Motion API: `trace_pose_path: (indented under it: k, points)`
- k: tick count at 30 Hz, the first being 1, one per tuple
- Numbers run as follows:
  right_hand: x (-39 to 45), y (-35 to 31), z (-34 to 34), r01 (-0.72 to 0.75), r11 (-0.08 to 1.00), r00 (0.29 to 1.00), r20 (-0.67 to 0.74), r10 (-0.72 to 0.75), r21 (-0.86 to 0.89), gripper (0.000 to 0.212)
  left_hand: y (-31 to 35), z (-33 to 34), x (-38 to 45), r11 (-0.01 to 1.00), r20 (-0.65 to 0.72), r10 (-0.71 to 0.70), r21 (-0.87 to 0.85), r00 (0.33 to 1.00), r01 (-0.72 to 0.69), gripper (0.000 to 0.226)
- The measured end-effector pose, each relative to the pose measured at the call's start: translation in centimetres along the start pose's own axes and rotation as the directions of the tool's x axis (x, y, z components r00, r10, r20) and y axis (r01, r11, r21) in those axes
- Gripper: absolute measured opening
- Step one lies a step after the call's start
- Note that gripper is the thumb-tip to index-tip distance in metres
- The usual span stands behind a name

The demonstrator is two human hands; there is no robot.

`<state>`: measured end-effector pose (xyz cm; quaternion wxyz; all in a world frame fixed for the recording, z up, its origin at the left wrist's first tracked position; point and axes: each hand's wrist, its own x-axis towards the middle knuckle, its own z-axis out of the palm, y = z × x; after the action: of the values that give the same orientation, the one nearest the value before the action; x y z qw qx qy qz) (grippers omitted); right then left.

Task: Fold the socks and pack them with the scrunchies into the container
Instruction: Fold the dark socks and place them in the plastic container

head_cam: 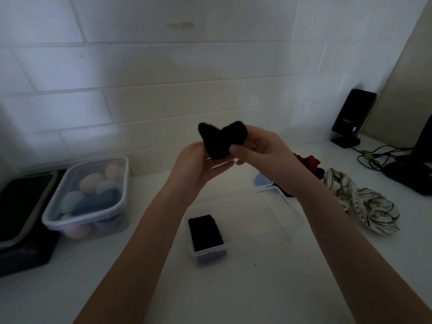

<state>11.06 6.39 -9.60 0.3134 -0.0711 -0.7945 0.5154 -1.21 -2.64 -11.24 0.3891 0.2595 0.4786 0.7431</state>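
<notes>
Fingers [234,149] of both hands pinch a black sock [221,140] mid-air above the clear container [293,213], left hand [198,166] cupped under, right hand [261,149] closed on its right edge. 1 folded sock [205,232] sits in the container's left end. Scrunchies [364,202] lie by its right side. Fold tight, keep edges flush.

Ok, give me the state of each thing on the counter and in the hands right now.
black sock: held up by both hands, partly folded
left hand: gripping the sock
right hand: gripping the sock
clear container: open, one folded dark sock inside at its left end
striped scrunchie: lying loose on the counter
red scrunchie: loose, unpacked
lidded box: closed, full
</notes>
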Motion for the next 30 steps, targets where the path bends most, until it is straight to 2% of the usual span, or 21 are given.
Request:
trace_pose_path:
  k: [2,3,5,7,9,11,14,16,19,25,27,30]
  points:
    - [-0.1,0.1,0.0,-0.001,0.99,1.0,0.027,0.005,-0.138,0.018,0.3,-0.3,0.3,0.966,0.075,-0.092,-0.237,0.993,0.107,0.034]
    - [-0.1,0.1,0.1,-0.005,0.981,0.999,0.042,0.013,-0.193,0.017,0.3,-0.5,0.4,0.951,0.095,-0.113,-0.276,0.989,0.136,0.045]
    - [-0.1,0.1,0.2,-0.025,0.968,0.996,0.074,0.044,-0.248,0.01,0.2,-0.8,0.6,0.977,0.089,-0.107,-0.178,0.99,0.121,0.05]
    - [-0.1,0.2,0.4,-0.035,0.963,0.99,0.122,0.069,-0.268,0.015,-0.3,-0.8,0.6,0.999,0.036,-0.017,0.044,0.999,0.015,0.036]
    - [0.0,0.2,0.6,-0.012,0.957,0.989,0.136,0.054,-0.289,0.011,-0.6,-0.6,0.4,0.989,0.031,0.065,0.134,0.997,-0.068,0.028]
    - [0.1,0.2,0.6,-0.022,0.969,0.996,0.079,0.042,-0.247,0.007,-0.6,-0.4,0.1,0.984,0.077,0.115,0.13,0.99,-0.125,0.024]
    - [0.2,0.0,0.8,-0.112,0.984,0.993,-0.063,0.104,-0.135,0.023,-0.6,-0.2,-0.1,0.978,0.153,0.147,0.122,0.977,-0.167,0.025]
    - [0.4,0.1,0.8,-0.16,0.983,0.98,-0.134,0.147,-0.091,0.022,-0.9,0.0,-0.1,0.972,0.181,0.154,0.149,0.971,-0.181,0.023]
    - [0.4,0.1,0.9,-0.199,0.978,0.966,-0.178,0.186,-0.062,0.018,-1.3,0.0,0.0,0.961,0.186,0.153,0.203,0.971,-0.19,0.023]
    - [0.4,-0.2,1.4,-0.226,0.971,0.952,-0.23,0.204,-0.075,0.027,-1.0,-0.3,0.0,0.942,0.216,0.147,0.266,0.965,-0.203,0.031]
    - [0.3,-0.5,1.5,-0.221,0.971,0.953,-0.231,0.194,-0.095,0.027,-0.8,-0.3,0.0,0.961,0.227,0.108,0.225,0.968,-0.16,0.035]
    - [0.1,-0.8,1.4,-0.216,0.967,0.949,-0.26,0.176,-0.133,0.027,-0.4,-0.3,-0.1,0.997,0.254,0.047,0.053,0.966,-0.063,0.038]
